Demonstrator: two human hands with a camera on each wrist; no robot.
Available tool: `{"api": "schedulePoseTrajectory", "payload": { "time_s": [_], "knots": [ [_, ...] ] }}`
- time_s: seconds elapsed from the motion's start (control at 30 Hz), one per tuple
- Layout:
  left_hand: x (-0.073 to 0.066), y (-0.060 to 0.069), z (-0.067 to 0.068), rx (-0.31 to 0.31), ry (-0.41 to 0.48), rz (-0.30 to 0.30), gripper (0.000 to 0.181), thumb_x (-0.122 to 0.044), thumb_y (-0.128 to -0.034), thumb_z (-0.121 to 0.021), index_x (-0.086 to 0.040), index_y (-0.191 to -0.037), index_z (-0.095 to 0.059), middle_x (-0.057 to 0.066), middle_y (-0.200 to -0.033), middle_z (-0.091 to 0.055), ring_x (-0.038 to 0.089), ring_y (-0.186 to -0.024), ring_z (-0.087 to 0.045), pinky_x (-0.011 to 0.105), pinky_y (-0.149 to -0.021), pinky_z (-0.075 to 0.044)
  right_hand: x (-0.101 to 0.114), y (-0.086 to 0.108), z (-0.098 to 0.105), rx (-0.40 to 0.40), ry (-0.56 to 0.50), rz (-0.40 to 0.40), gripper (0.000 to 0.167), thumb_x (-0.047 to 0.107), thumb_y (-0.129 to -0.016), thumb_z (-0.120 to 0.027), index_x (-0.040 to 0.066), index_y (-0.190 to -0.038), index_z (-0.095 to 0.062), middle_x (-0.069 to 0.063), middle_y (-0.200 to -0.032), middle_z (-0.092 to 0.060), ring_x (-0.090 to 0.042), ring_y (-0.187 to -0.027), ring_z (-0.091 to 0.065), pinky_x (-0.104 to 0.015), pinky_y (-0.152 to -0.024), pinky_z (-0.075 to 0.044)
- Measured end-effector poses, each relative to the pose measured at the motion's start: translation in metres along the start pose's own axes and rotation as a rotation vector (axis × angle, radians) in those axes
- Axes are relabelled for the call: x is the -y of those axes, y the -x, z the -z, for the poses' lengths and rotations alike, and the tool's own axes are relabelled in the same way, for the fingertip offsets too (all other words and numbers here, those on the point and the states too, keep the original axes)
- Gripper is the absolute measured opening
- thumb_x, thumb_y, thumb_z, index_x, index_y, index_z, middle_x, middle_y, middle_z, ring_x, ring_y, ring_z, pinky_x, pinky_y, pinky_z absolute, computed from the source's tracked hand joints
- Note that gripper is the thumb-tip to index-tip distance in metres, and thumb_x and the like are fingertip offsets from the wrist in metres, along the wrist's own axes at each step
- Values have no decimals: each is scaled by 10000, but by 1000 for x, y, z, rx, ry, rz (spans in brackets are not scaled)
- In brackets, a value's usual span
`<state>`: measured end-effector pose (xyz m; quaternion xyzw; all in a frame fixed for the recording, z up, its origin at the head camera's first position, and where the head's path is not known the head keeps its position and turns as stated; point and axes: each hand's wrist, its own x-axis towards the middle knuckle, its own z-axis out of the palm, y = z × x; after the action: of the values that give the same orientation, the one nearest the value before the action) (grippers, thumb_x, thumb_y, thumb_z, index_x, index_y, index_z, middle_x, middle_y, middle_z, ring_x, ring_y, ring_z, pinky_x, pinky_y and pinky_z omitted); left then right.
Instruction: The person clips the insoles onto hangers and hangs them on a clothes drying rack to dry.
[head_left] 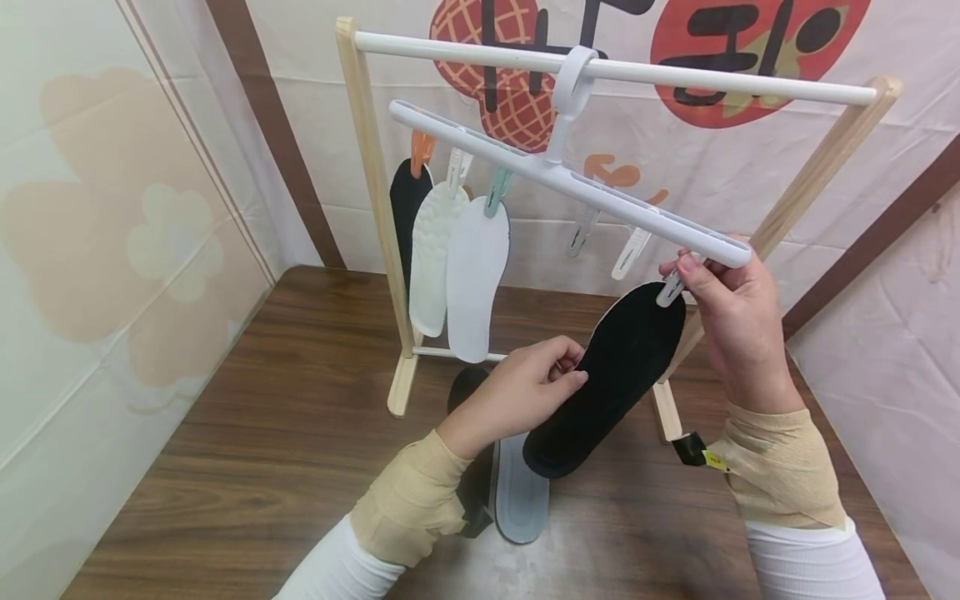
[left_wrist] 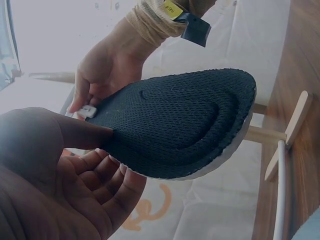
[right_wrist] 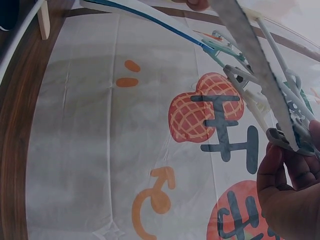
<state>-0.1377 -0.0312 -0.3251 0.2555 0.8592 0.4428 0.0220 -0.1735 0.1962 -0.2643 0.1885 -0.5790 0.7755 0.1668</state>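
Looks like a small cloth-lined booth, whether in home or studio unclear | shows creased, boldly printed back cloth (head_left: 540,250) behind the wooden-legged rack (head_left: 637,71) | flower-printed sheet (head_left: 168,237) to its left | pale sheet (head_left: 892,367) to its right | wood-grain tabletop (head_left: 300,400) beneath it

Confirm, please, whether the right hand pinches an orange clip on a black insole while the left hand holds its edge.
The clip is white, not orange, in the left wrist view; the right hand, left hand and black insole are as stated.
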Motion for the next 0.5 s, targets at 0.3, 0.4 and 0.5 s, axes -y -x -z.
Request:
{"api": "schedulePoseTrajectory", "payload": {
  "time_s": [0.3, 0.4, 0.5],
  "knots": [
    [-3, 0, 0, 4, -7, 3, 140, -199, -995, -629, -137, -1115, -664, -62, -913, -654, 77, -853, -594, 227, -768, -479, 1, 1, 0, 3, 2, 3, 125, -69, -960, -608, 51, -993, -591, -33, -868, -666, -162, -828, -712, -258, -857, -526],
    [-4, 0, 1, 5, -2, 5, 139, -195, -994, -629, -137, -1115, -665, -61, -914, -654, 77, -854, -594, 225, -769, -478, 1, 1, 0, 2, 14, 0, 134, -76, -963, -595, 54, -1001, -594, -31, -873, -669, -161, -833, -713, -255, -852, -521],
    [-4, 1, 1, 3, 1, 2, 145, -196, -991, -632, -132, -1117, -665, -56, -917, -656, 79, -857, -596, 223, -770, -477, 1, 2, 0, -1, 32, -5, 143, -78, -965, -588, 55, -1015, -596, -28, -878, -667, -160, -839, -713, -248, -842, -516]
  ]
}}
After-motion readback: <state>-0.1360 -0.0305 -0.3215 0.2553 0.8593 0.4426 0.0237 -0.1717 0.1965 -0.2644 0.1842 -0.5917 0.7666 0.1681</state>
